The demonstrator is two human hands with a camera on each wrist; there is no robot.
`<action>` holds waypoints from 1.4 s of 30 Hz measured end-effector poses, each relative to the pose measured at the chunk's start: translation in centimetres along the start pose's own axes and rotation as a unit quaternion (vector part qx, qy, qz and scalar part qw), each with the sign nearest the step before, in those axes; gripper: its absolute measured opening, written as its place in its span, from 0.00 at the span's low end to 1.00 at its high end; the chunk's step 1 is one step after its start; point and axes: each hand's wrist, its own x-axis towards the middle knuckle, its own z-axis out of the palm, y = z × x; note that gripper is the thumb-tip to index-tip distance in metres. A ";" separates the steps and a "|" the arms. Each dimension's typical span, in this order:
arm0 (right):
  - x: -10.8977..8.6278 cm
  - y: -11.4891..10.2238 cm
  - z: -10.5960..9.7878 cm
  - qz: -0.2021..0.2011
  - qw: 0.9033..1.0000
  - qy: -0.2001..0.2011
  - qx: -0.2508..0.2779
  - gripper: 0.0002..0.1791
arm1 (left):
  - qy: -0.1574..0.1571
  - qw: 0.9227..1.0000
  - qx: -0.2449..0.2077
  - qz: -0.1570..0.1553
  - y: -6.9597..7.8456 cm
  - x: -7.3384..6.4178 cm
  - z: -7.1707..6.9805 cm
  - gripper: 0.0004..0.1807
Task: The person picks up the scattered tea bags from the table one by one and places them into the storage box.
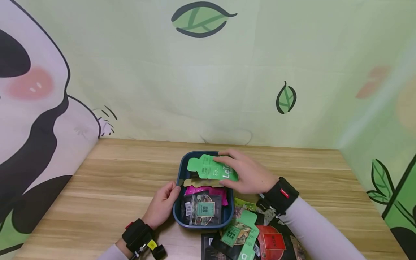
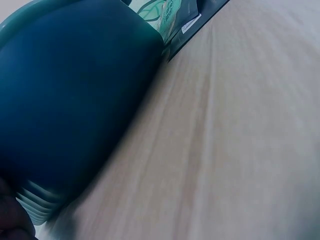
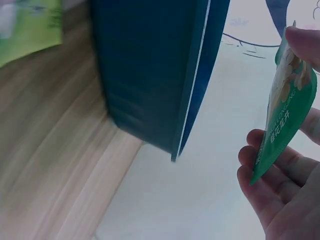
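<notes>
A dark blue tray (image 1: pixel 208 225) sits on the wooden table near its front middle. My right hand (image 1: pixel 227 168) pinches a green spouted pouch (image 1: pixel 211 169) just above the tray's far end; the right wrist view shows the pouch (image 3: pixel 287 110) between thumb and fingers (image 3: pixel 260 165), beside the tray's wall (image 3: pixel 150 75). My left hand (image 1: pixel 164 202) grips the tray's left side, thumb at the rim. Seen from the left wrist, the tray's wall (image 2: pixel 75 100) looms close. Inside the tray lie an olive packet (image 1: pixel 198 182), a magenta packet (image 1: pixel 208 190) and a dark packet with a green label (image 1: pixel 203 209).
A pile of several snack packets (image 1: pixel 253 234), green, red and black, lies on the table just right of the tray, under my right forearm. A printed cloth backdrop (image 1: pixel 208 72) closes off the back and both sides. Bare wood (image 1: pixel 107 180) stretches to the left.
</notes>
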 end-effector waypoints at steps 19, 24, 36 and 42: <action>3.8 1.1 2.9 -0.001 1.000 -0.031 0.001 0.48 | -0.007 1.000 0.004 -0.002 1.1 -0.3 0.2 0.15; 3.2 1.4 2.9 0.004 0.998 -0.054 -0.014 0.58 | -0.007 1.000 -0.004 -0.004 0.3 -0.2 0.1 0.15; -0.4 3.3 1.6 0.036 0.998 -0.056 0.010 0.55 | -0.020 1.000 0.003 -0.007 2.4 -0.7 -0.4 0.15; -4.6 5.3 0.9 0.084 0.995 -0.060 0.017 0.54 | -0.017 1.000 0.007 -0.007 3.8 -1.1 -0.4 0.15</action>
